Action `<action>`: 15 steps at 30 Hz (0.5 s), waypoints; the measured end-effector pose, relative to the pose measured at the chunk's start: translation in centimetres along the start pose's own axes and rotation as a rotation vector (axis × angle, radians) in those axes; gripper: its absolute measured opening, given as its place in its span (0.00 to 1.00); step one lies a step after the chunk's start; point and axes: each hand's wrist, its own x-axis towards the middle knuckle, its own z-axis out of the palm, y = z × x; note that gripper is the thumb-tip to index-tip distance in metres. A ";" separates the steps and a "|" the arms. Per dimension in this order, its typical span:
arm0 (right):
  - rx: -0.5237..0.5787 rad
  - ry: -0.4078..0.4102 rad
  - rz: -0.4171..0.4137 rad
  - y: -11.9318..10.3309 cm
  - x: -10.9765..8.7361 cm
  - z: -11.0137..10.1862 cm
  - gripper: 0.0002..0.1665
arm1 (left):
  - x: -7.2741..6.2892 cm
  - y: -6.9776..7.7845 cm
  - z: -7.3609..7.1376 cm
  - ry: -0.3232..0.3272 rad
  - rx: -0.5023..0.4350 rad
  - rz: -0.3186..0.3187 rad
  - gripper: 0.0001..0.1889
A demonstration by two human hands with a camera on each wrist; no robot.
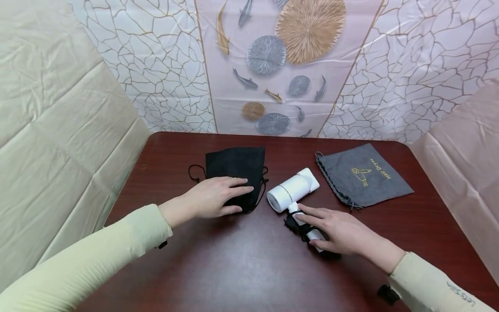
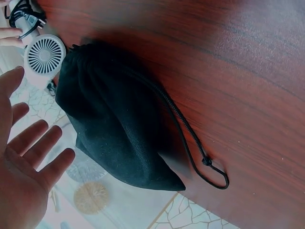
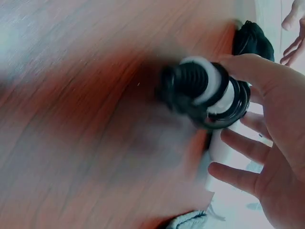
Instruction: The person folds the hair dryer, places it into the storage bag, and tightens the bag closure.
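A black drawstring pouch (image 1: 235, 161) lies on the table, left of centre. My left hand (image 1: 218, 196) is over its near side, fingers spread and mostly straight; the left wrist view shows the palm empty beside the bulging pouch (image 2: 112, 117). To the right lies a white hair dryer (image 1: 292, 190), its round grille facing left and its handle pointing toward me. Black cord (image 3: 198, 98) is coiled around the handle. Over that handle is my right hand (image 1: 337, 229), with fingers extended and the thumb close beside the handle.
A grey drawstring bag (image 1: 376, 180) printed "Hair Dryer" lies flat at the right rear of the dark red wooden table (image 1: 241, 268). Patterned cloth (image 1: 269, 99) hangs behind the table, and beige cloth walls (image 1: 50, 112) flank it.
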 end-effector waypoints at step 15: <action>-0.028 0.167 0.202 -1.5 0.1 2.6 0.53 | 0.7 0.4 0.5 -0.014 -0.021 0.013 0.31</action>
